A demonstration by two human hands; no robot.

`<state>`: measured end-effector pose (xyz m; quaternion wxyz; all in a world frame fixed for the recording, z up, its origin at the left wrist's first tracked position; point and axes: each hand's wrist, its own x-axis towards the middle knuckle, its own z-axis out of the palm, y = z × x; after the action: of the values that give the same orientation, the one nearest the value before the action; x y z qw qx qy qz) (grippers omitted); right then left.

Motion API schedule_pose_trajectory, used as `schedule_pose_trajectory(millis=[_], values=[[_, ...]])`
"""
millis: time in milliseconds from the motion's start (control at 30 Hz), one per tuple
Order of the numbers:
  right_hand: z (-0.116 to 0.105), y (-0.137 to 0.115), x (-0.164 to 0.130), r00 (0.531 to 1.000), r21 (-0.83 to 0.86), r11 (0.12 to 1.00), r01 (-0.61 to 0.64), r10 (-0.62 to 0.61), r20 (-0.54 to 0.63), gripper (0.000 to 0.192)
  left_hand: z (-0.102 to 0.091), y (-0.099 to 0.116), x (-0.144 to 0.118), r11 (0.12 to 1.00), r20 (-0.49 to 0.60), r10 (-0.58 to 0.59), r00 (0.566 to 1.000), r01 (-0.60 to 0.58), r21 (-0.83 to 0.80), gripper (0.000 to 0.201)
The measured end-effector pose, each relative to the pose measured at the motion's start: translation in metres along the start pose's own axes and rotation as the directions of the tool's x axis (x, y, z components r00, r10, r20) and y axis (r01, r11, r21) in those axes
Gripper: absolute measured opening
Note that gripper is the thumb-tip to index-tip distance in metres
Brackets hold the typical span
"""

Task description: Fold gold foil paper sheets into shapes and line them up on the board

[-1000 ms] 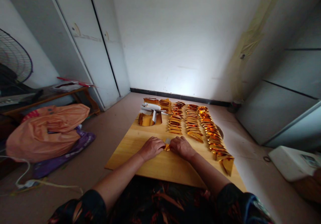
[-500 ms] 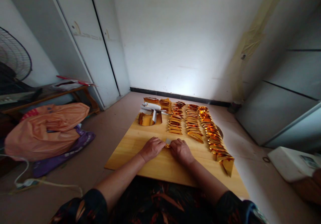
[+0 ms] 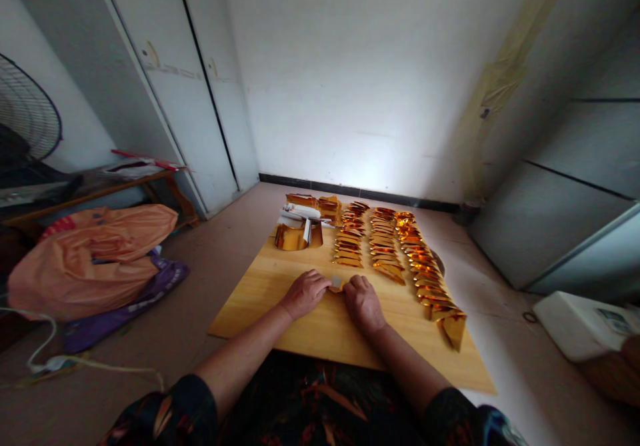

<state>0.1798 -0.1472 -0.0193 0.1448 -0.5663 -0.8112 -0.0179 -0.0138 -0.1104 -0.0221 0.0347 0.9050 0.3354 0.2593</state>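
My left hand (image 3: 304,293) and my right hand (image 3: 363,303) meet at the middle of a light wooden board (image 3: 255,296). Together they pinch and press a small piece of gold foil paper (image 3: 336,284), of which only a sliver with a pale underside shows between the fingers. Beyond my hands lie three rows of folded gold foil pieces (image 3: 386,246), running away from me. At the board's far left corner sits a loose stack of unfolded gold foil sheets (image 3: 300,227), some curled with their white backs showing.
An orange plastic bag (image 3: 90,259) on purple cloth lies on the floor at left, below a low wooden table (image 3: 100,189). A fan (image 3: 27,116) stands at far left. A white box (image 3: 583,323) is at right. White cabinet doors (image 3: 165,93) stand behind.
My right hand has shifted slightly left and toward me, turning over the foil piece. The left hand stays almost where it was. The visible sliver of foil has become smaller.
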Motion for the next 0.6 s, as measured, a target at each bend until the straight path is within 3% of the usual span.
schedule_pose_trajectory(millis=[200, 367, 600], values=[[-0.003, 0.000, 0.001, 1.000, -0.002, 1.000, 0.003, -0.003, 0.030, 0.017, 0.001, 0.006, 0.001, 0.997, 0.009, 0.029, 1.000, -0.029, 0.071, 0.021], [-0.002, 0.001, 0.003, 0.998, 0.003, 1.000, 0.002, -0.002, 0.057, 0.017, 0.006, 0.007, -0.001, 1.000, -0.021, -0.005, 1.000, 0.005, 0.026, 0.022], [-0.005, 0.004, 0.008, 0.986, 0.017, 0.994, -0.108, 0.104, 0.132, 0.018, 0.014, 0.003, 0.002, 0.943, -0.025, -0.304, 0.952, 0.297, -0.152, 0.033]])
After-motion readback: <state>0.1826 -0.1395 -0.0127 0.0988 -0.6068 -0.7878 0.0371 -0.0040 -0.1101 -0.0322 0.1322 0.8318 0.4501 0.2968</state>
